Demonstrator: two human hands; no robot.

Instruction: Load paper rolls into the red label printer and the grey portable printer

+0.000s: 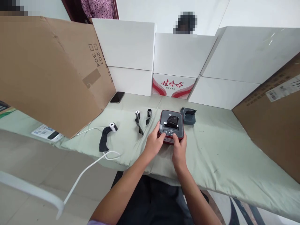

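Between both hands sits a small receipt printer [169, 116] with a dark grey top and red sides. A crumpled black strip [172, 121] comes out of its slot. My left hand [154, 139] is closed on its left front corner, thumb on the top near the buttons. On the right front corner, my right hand [179, 148] grips it, thumb also on top. Just behind to the right lies a smaller dark grey device [188, 118] with a black strip on it. Left of the printer stand two small paper rolls, one [137, 114] and another [149, 112], with black tails.
A third roll [113, 126] lies farther left, its black strip unrolled beside a white cable [112, 155]. A phone [117, 97] rests at the back. White boxes [130, 47] wall the rear; cardboard boxes flank the left [58, 68] and right [276, 125] of the cloth-covered table [225, 156].
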